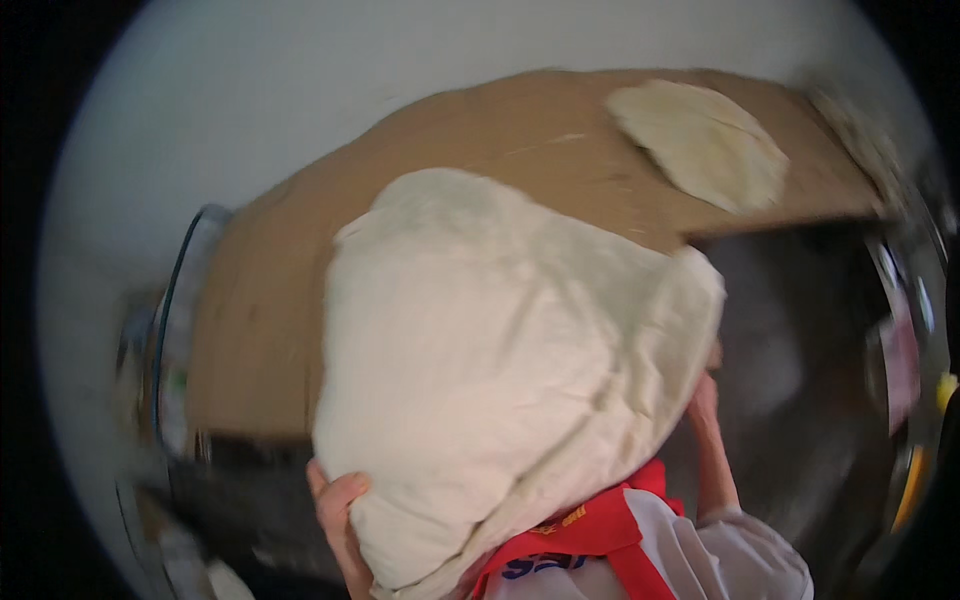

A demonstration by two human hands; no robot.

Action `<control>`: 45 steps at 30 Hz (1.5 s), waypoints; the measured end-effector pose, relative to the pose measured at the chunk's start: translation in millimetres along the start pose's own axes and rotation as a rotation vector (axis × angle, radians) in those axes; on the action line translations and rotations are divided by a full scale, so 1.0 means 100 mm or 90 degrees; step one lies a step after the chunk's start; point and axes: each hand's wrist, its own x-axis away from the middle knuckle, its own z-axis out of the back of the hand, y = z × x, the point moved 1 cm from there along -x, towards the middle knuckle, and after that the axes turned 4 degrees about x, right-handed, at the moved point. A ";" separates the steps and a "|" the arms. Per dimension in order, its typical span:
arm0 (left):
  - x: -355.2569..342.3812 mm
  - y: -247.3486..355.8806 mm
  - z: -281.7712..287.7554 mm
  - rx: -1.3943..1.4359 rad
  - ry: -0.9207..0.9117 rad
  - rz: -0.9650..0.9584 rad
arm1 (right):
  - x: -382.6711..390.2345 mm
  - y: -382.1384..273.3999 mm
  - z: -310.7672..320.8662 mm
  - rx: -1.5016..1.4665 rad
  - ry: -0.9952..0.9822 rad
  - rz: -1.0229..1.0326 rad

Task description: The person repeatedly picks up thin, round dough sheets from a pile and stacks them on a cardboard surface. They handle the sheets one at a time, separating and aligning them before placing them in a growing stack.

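- Head view: a large sheet of pale dough (500, 370) is filling the middle of the frame, draped and sagging, held up close under the camera.
- Left hand (340, 515) is gripping the dough's lower left edge; the thumb and a fingertip are showing, curled onto it, the rest is hidden behind the dough.
- Right hand (703, 400) is sitting at the dough's right edge, mostly covered by it; it is touching the sheet, but whether the fingers are closed on it cannot be told. The forearm is running down into a white sleeve (740, 555).
- A red apron strap (600, 530) with a small yellow mark and a blue print patch beneath is crossing the white garment at bottom centre; the print is too blurred to make out.
- Behind the dough, a brown wooden board (300, 300) is lying across the upper middle.
- A second, smaller flat piece of dough (700, 140) is lying on the board's far right end, well apart from the held sheet.
- A glass bowl rim (175, 300) is curving along the board's left edge.
- Right edge: blurred pink and yellow shapes (905, 370), kind unclear.
- Dark surface (800, 400) is lying below the board on the right; whole frame is motion-blurred.
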 end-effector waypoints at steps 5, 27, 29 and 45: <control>-0.34 0.30 0.86 -0.044 -0.321 0.086 | 0.20 -0.35 -0.39 -0.320 0.086 0.106; -2.12 1.97 2.46 -0.425 -0.635 -0.543 | 1.65 -5.51 -3.08 -0.461 -0.457 0.405; -2.35 2.15 2.81 -0.417 -0.561 -0.538 | 1.88 -6.08 -3.44 -0.473 -0.511 0.435; -5.65 3.07 5.43 -0.911 -0.047 -0.563 | 3.39 -9.68 -7.10 -0.333 -0.665 0.541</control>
